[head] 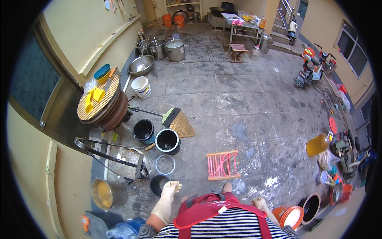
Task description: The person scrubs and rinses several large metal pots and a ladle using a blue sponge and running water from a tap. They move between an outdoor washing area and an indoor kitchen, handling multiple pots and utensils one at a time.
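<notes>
My left hand (172,188), in a pale rubber glove, is raised beside a dark bucket (157,185) and covers part of its rim. Its fingers are curled in, with nothing visible in them. On my right side, my right hand (260,204), in a similar glove, hangs low near a stack of orange buckets (278,212). The fingers there look bent, but whether they are closed is unclear. Ahead of my feet, on the stained paving, stands a low folding stool (223,165) with a pink strap seat. A red apron (203,213) covers my front.
To the left are two black-lined buckets (168,141), a broom (180,124), a metal pot with yellowish contents (102,194) and a round slatted top (101,98). A large bottle of yellow liquid (317,145) stands right. Farther off are steel pots (175,51) and an electric scooter (313,67).
</notes>
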`<state>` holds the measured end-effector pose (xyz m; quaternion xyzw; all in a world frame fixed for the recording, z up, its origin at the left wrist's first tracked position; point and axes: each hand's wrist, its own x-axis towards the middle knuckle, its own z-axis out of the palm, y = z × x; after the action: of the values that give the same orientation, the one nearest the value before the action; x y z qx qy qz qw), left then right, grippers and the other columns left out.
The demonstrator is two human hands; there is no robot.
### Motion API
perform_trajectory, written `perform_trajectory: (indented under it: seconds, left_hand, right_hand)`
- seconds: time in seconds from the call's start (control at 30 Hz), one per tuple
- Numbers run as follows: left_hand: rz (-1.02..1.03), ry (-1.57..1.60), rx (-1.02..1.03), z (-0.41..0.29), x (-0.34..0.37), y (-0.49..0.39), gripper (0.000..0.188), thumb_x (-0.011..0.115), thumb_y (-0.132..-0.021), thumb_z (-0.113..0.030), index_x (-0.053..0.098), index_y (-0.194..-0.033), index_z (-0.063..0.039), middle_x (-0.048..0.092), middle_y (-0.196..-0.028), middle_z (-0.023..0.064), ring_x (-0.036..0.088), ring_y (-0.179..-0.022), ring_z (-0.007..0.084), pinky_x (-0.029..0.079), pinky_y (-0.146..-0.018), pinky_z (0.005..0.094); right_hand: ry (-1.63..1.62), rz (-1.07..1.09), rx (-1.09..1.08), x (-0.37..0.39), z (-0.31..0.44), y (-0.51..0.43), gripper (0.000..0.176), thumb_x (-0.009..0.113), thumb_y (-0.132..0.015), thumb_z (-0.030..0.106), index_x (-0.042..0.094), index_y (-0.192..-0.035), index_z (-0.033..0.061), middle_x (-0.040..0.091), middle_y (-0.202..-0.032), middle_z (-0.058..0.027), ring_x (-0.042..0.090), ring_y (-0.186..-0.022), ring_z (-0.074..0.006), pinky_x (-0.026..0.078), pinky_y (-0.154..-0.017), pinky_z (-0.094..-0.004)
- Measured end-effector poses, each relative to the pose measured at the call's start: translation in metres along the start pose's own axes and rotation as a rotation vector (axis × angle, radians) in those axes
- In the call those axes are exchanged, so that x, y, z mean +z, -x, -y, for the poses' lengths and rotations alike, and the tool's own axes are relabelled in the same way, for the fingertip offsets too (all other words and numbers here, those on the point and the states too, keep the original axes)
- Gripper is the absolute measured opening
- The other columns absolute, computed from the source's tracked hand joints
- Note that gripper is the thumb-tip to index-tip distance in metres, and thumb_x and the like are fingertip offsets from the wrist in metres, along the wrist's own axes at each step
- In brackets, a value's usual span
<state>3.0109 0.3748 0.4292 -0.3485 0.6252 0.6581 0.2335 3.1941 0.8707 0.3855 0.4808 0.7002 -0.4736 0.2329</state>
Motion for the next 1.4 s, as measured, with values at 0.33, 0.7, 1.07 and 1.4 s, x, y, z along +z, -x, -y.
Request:
perform_trajectory:
  seconds: [0.33, 0.7, 1.07, 1.4]
  left_hand:
    - [-0.013, -0.119, 0.009, -0.07, 0.177, -0.006, 0.029, 0.051, -0.104, -0.026, 0.066, -0.093, -0.004, 0.073, -0.078, 0.0113, 0.067, -0.063, 0.018, 0.054, -0.06, 0.0295]
    - [-0.132, -0.169, -0.054, -0.155, 0.145, -0.149, 0.015, 0.058, -0.097, -0.018, 0.068, -0.101, -0.009, 0.072, -0.071, 0.0092, 0.055, -0.042, 0.0139, 0.041, -0.039, 0.0273]
    - [-0.069, 0.038, 0.094, -0.399, 0.068, -0.366, 0.014, 0.056, -0.097, -0.004, 0.063, -0.108, -0.009, 0.073, -0.086, 0.0091, 0.067, -0.063, 0.016, 0.054, -0.049, 0.0263]
    - [0.242, -0.145, 0.092, -0.517, 0.221, -0.404, 0.037, 0.049, -0.105, -0.031, 0.068, -0.1, 0.0, 0.073, -0.083, 0.0162, 0.07, -0.069, 0.0243, 0.055, -0.062, 0.0333]
  right_hand:
    - [0.008, -0.043, 0.057, -0.115, 0.075, -0.156, 0.01, 0.066, -0.084, 0.009, 0.064, -0.092, 0.0039, 0.066, -0.073, -0.0106, 0.062, -0.06, -0.0221, 0.05, -0.049, -0.0353]
    - [-0.155, 0.3, -0.429, 0.046, 0.377, -0.207, 0.016, 0.069, -0.091, 0.017, 0.068, -0.102, 0.0055, 0.069, -0.084, -0.0038, 0.062, -0.071, -0.0134, 0.051, -0.063, -0.0286]
    - [0.28, -0.191, 0.097, 0.034, 0.329, -0.231, 0.048, 0.071, -0.08, 0.035, 0.068, -0.121, 0.0092, 0.07, -0.116, -0.0165, 0.068, -0.109, -0.0287, 0.052, -0.094, -0.0383]
    - [-0.229, -0.283, 0.429, 0.033, 0.345, -0.207, 0.033, 0.075, -0.084, 0.009, 0.064, -0.114, 0.0042, 0.069, -0.092, -0.0116, 0.062, -0.076, -0.0203, 0.051, -0.063, -0.0376]
